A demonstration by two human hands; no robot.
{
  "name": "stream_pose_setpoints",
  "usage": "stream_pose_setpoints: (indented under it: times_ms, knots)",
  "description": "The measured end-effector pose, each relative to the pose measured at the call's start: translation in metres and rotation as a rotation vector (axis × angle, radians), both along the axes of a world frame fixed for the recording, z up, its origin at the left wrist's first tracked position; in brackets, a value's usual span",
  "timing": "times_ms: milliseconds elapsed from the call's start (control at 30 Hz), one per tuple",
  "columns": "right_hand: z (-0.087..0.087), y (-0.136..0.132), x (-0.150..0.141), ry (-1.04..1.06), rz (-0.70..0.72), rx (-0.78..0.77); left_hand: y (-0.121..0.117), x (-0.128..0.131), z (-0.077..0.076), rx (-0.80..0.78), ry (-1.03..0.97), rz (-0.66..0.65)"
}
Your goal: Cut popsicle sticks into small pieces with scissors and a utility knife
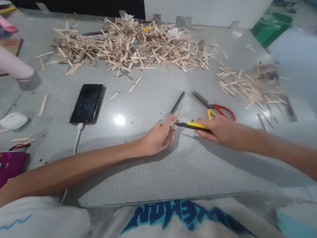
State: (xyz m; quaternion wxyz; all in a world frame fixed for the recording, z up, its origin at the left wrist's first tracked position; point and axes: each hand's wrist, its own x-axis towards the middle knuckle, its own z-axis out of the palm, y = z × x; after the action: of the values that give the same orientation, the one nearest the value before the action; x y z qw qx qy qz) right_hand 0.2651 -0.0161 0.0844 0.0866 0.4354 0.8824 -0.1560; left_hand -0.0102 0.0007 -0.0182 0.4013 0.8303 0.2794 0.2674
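My right hand [223, 131] is wrapped round a black and yellow utility knife [192, 125], its dark tip pointing left. That tip meets or nearly meets a small pale piece [174, 122], which looks like wood, pinched in the fingers of my left hand [160, 136]. The fingers hide most of the piece. Just beyond my left fingertips a slim dark metal tool [178, 102], perhaps a pen or blade, lies on the grey table [152, 178]. Scissors [215, 107] with red and yellow handles lie behind my right hand, partly covered by it.
A large heap of cut wooden sticks [130, 47] spreads along the back, with a smaller pile [251, 85] at right. A phone [87, 103] with a white cable [77, 138] lies left, near a purple glue gun [10, 167] and a white rounded object [13, 120].
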Motion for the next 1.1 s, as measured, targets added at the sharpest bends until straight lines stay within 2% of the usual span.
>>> stream_pose_setpoints:
  times_ms: [167,433,500,600,733,833,933,1100]
  knots:
    - [0.0,0.026,0.018,0.292,0.02,-0.243,0.0,-0.002,0.01,-0.07,-0.113,-0.067]
    - [-0.008,0.036,0.023,0.358,-0.028,-0.454,0.0,-0.003,0.013,-0.147,-0.175,-0.112]
    - [-0.007,0.034,0.022,0.358,-0.024,-0.401,0.001,-0.003,0.014,-0.158,-0.177,-0.107]
    - [-0.005,0.021,0.018,0.31,-0.023,-0.172,0.001,-0.003,0.014,-0.165,-0.166,-0.087]
    - [-0.002,-0.009,0.012,0.144,-0.015,0.11,0.0,-0.003,0.015,-0.151,-0.144,-0.067]
    - [-0.001,-0.027,0.008,0.003,-0.012,0.254,-0.001,-0.002,0.016,-0.139,-0.121,-0.045]
    - [0.001,-0.033,0.006,-0.066,-0.032,0.3,-0.002,-0.002,0.016,-0.136,-0.106,-0.03]
    - [0.003,-0.032,0.011,0.029,-0.084,0.267,-0.002,-0.002,0.014,-0.163,-0.125,0.003]
